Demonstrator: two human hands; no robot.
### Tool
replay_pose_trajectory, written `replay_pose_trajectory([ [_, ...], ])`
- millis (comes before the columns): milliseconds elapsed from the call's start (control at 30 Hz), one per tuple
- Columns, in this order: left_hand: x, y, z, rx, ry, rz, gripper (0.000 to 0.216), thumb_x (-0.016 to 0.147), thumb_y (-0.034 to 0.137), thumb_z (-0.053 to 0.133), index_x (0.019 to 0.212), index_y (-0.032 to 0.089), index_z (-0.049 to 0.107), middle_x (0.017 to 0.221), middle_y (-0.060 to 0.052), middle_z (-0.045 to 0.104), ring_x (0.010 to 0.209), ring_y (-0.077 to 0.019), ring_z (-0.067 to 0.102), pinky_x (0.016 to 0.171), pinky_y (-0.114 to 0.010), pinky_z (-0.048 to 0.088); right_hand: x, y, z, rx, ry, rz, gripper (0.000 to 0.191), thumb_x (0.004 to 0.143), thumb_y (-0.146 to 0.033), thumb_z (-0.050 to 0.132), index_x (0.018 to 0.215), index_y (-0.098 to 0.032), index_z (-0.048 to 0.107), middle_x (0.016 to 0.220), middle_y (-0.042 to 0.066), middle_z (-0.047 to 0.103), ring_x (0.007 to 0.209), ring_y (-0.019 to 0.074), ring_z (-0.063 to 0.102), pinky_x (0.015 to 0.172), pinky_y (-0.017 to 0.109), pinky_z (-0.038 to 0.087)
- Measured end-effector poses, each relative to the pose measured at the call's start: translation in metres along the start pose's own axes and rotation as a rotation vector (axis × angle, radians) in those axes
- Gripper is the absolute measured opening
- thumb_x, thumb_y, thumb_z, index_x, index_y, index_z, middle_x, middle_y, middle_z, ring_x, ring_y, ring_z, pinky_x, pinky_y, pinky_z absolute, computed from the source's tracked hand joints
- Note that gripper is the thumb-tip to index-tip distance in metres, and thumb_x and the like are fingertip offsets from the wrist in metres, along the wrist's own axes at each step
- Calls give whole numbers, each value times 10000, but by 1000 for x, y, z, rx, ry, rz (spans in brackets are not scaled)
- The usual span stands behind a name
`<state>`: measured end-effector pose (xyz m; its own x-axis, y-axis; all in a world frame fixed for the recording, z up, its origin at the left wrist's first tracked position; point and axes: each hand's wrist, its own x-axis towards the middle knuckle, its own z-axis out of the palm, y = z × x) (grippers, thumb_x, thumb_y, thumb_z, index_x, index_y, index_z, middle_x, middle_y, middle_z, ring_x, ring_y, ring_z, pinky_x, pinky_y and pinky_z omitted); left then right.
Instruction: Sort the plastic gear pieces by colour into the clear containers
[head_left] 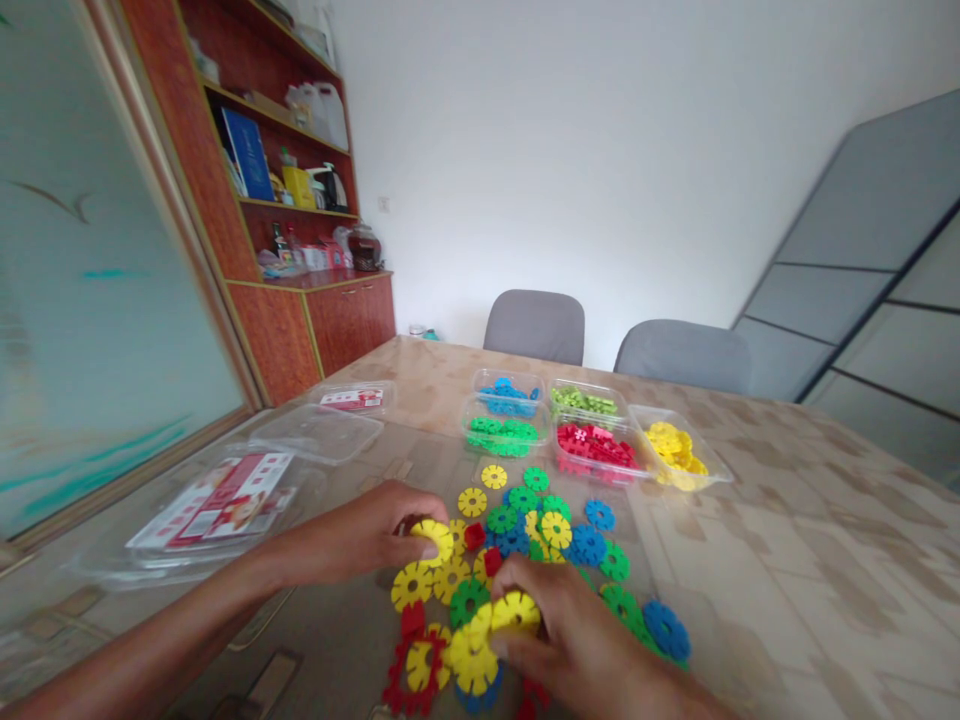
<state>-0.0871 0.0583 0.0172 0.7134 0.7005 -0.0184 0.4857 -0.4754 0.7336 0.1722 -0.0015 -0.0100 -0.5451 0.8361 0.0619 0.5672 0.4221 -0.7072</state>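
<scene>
My left hand [405, 535] pinches a yellow notched disc [433, 543] between thumb and fingers, above the left side of a loose pile. Closer to me, my right hand [544, 620] grips another yellow notched disc [516, 610], with more yellow discs [472, 655] touching or just below it. Green discs [469, 602], blue discs [589, 545] and small red pieces [412, 620] lie around both hands. A red square frame piece [415, 672] rests over a yellow disc near the table's front. Part of the pile is hidden under my right hand.
Behind the pile stand clear tubs of blue pieces [510, 397], green discs [501, 436], light green pieces [583, 402], red pieces [596, 452] and yellow discs [675, 452]. Clear lids [319, 433] with labels lie at left. Two grey chairs [534, 325] stand beyond the table [795, 500].
</scene>
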Motion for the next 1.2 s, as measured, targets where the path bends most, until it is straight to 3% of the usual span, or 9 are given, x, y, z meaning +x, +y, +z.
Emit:
replay_pose_trajectory([
  [167,9,2,25,-226,52,-78,261,883,394,577,900,136,616,721,25,522,634,-117,446,544,-198,315,8,-4,-13,187,154,38,56,772,-180,581,814,-196,547,689,-40,523,626,128,462,554,222,322],
  [300,13,0,41,-515,-33,-112,364,840,479,619,956,137,578,695,23,547,566,-110,471,518,-200,367,10,-5,-10,218,174,59,52,783,-206,576,816,-191,539,701,-38,510,632,129,447,563,230,318],
  [500,10,10,39,-657,-107,-81,424,821,532,658,982,144,602,783,-1,603,664,-123,568,621,-215,433,7,0,-7,219,212,43,75,816,-234,563,873,-186,551,769,-17,551,675,134,474,595,237,353],
  [700,10,14,41,-780,-143,-108,419,757,448,755,988,156,561,839,6,635,682,-107,593,649,-220,469,9,0,-7,427,158,42,207,817,-371,592,854,-190,499,676,-47,462,582,106,422,523,215,345],
  [867,15,0,53,-787,-90,-111,432,744,433,764,901,172,458,726,7,655,596,-126,622,545,-217,481,11,0,-5,573,140,40,280,801,-422,629,875,-211,462,651,-62,455,546,99,427,483,199,336],
  [1067,14,1,59,-744,-106,-86,438,747,443,758,975,155,519,784,8,633,605,-105,587,580,-220,484,10,5,-6,606,61,-48,284,858,-447,591,968,-189,543,713,-43,483,575,93,421,519,203,379],
  [1200,13,4,54,-640,-45,-102,369,813,458,690,961,160,529,777,11,614,615,-109,593,577,-214,473,18,11,-30,508,180,-48,275,855,-442,584,960,-190,554,686,-52,460,542,88,409,480,192,359],
])
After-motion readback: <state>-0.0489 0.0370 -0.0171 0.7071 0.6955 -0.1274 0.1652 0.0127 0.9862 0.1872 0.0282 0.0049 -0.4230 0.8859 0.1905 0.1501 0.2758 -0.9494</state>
